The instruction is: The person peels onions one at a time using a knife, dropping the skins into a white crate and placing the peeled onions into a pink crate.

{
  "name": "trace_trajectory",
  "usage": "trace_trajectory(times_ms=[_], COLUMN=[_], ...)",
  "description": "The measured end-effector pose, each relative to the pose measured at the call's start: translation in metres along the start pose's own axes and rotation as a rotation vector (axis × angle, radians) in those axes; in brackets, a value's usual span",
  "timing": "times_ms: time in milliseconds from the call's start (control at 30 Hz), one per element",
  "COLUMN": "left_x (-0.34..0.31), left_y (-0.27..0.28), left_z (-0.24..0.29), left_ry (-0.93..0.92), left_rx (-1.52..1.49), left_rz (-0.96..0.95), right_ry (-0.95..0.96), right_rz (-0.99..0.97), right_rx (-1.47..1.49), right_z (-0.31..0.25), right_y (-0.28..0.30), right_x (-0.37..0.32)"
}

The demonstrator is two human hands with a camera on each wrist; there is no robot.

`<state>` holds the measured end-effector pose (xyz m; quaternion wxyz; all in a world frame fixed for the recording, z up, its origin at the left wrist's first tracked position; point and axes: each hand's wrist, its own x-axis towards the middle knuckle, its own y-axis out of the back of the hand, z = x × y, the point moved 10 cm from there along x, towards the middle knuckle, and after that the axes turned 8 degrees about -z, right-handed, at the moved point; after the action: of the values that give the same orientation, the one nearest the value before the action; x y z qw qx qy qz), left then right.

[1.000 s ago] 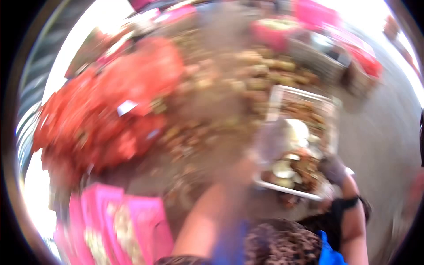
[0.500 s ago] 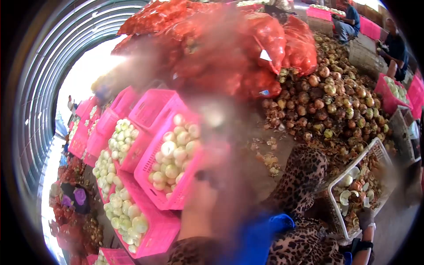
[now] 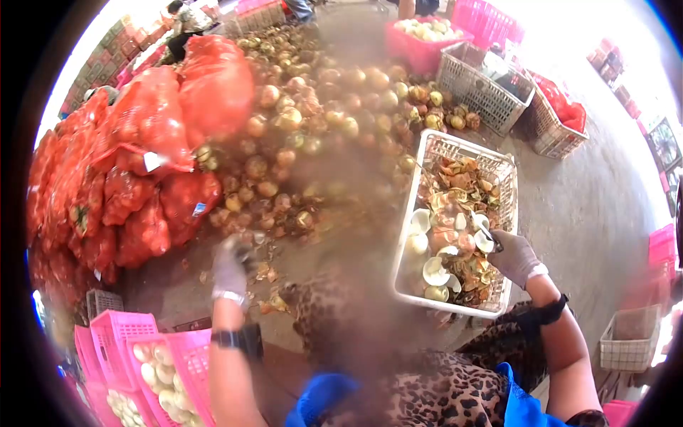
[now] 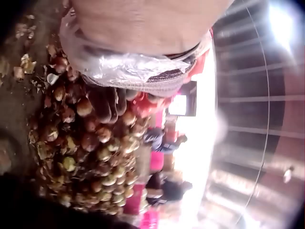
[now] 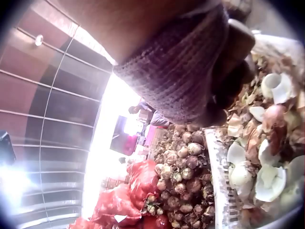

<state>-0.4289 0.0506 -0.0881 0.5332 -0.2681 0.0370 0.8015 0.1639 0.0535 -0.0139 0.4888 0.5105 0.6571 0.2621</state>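
Observation:
My gloved right hand (image 3: pixel 514 260) is curled at the right rim of a white crate (image 3: pixel 404 267) and grips a small knife (image 3: pixel 486 232), its thin blade pointing over the contents. Inside the crate lie brown onion skins (image 3: pixel 455 178), a peeled onion (image 3: pixel 417 244) and several cut white onion pieces (image 3: pixel 435 271). In the right wrist view the curled glove hides the knife. My gloved left hand (image 3: pixel 231 269) holds nothing and hangs over the floor before a heap of unpeeled onions (image 3: pixel 288 117). The left wrist view shows its loosely extended fingers (image 4: pixel 100 106).
Red mesh sacks (image 3: pixel 142 135) are piled at the left. Pink crates (image 3: pixel 124 331) with peeled onions (image 3: pixel 163 373) stand at lower left. Grey crates (image 3: pixel 491 89) and a pink crate (image 3: pixel 427 50) are behind the white crate. A person (image 3: pixel 186 27) sits at the far left.
The left hand was over the white crate, then swung left to a pink crate of peeled onions, and is now back toward the onion heap, empty. The head view turned left and back.

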Motion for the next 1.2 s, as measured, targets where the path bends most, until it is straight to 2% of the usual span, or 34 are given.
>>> trace_trajectory(times_ms=[67, 100, 133, 167, 200, 267, 300, 367, 433, 467, 567, 600, 633, 700, 767, 833, 933, 967, 1033, 1100, 1133, 1200], left_x=[0.064, 0.114, 0.142, 0.182, 0.207, 0.266, 0.281, 0.315, 0.334, 0.328, 0.33, 0.319, 0.328, 0.325, 0.281, 0.252, 0.232, 0.223, 0.191, 0.173, 0.161, 0.176], left_y=[-0.08, -0.101, -0.132, -0.158, -0.184, -0.228, -0.251, -0.272, -0.279, -0.285, -0.279, -0.272, -0.258, -0.211, -0.218, -0.211, -0.204, -0.208, -0.239, -0.266, -0.287, -0.318], left_z=[-0.008, -0.038, -0.05, -0.067, -0.078, -0.102, -0.109, -0.144, -0.177, -0.178, -0.186, -0.181, -0.185, -0.192, -0.167, -0.136, -0.127, -0.13, -0.124, -0.135, -0.141, -0.181], left_ry=[-0.019, 0.028, 0.066, -0.038, -0.04, -0.172, -0.241, -0.104, -0.112, -0.031, 0.06, 0.09, -0.124, 0.258, 0.026, -0.223, -0.051, -0.108, -0.112, -0.072, -0.072, -0.183], left_rx=[0.348, 0.515, 0.76, 0.901, 1.14, 1.504, 1.637, 1.821, 2.09, 2.201, 2.224, 2.082, 1.891, 0.761, 1.396, 1.517, 1.458, 1.366, 1.622, 1.648, 1.664, 1.648], left_rz=[-0.165, -0.287, -0.308, -0.366, -0.368, -0.415, -0.419, -0.545, -0.558, -0.563, -0.54, -0.514, -0.455, -0.54, -0.662, -0.526, -0.48, -0.531, -0.601, -0.702, -0.794, -0.91], right_ry=[-0.084, -0.122, -0.171, -0.072, -0.034, -0.004, -0.019, -0.076, -0.159, -0.179, -0.164, -0.164, -0.161, -0.076, 0.015, 0.062, 0.019, -0.03, -0.081, -0.117, -0.076, -0.127], right_rz=[-0.028, -0.041, -0.105, -0.075, -0.065, -0.053, -0.053, -0.078, -0.13, -0.131, -0.231, -0.217, -0.203, -0.166, -0.118, -0.092, -0.071, -0.074, -0.078, -0.079, -0.027, -0.058], right_rx=[0.009, 0.015, -0.054, -0.018, 0.014, 0.037, 0.026, 0.013, 0.048, 0.071, 0.009, 0.132, 0.261, 0.475, 0.475, 0.408, 0.483, 0.555, 0.511, 0.476, 0.527, 0.461], right_z=[0.017, 0.02, 0.009, 0.007, 0.007, 0.004, 0.005, 0.012, 0.015, 0.017, 0.016, 0.013, 0.007, -0.006, -0.023, -0.033, -0.026, -0.02, -0.008, 0.01, 0.008, 0.01], right_y=[-0.004, -0.004, -0.001, -0.003, -0.004, -0.001, -0.001, -0.005, -0.009, -0.012, -0.023, -0.021, -0.018, -0.015, -0.009, -0.003, -0.006, -0.009, -0.01, -0.019, -0.013, -0.006], right_x=[0.01, 0.015, 0.017, 0.022, 0.027, 0.04, 0.046, 0.059, 0.067, 0.07, 0.075, 0.074, 0.074, 0.054, 0.04, 0.026, 0.005, -0.002, -0.007, -0.006, -0.005, -0.001])
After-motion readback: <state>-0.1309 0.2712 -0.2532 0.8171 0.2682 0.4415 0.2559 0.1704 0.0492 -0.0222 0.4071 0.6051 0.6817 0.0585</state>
